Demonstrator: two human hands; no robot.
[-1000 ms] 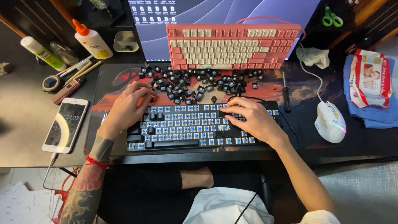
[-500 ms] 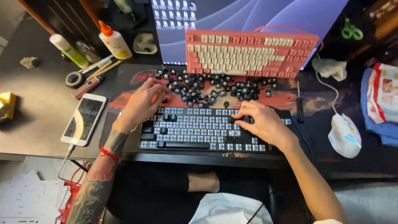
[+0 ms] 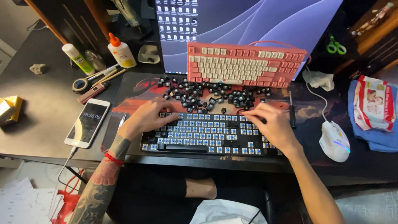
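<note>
Both hands lay on the black keyboard point(image 3: 199, 137): left hand point(image 3: 147, 118) spread flat, right hand point(image 3: 271, 124) fingers curled together; keycaps point(image 3: 207, 95) heaped behind.

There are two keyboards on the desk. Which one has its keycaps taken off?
The black keyboard under both hands: its blue switches lie bare, with loose dark keycaps piled behind it. The pink keyboard, leaning against the monitor, keeps all its caps.

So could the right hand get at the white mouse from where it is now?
Probably yes: the right hand rests on the black keyboard, and the white mouse lies just to its right with only bare mat between.
</note>
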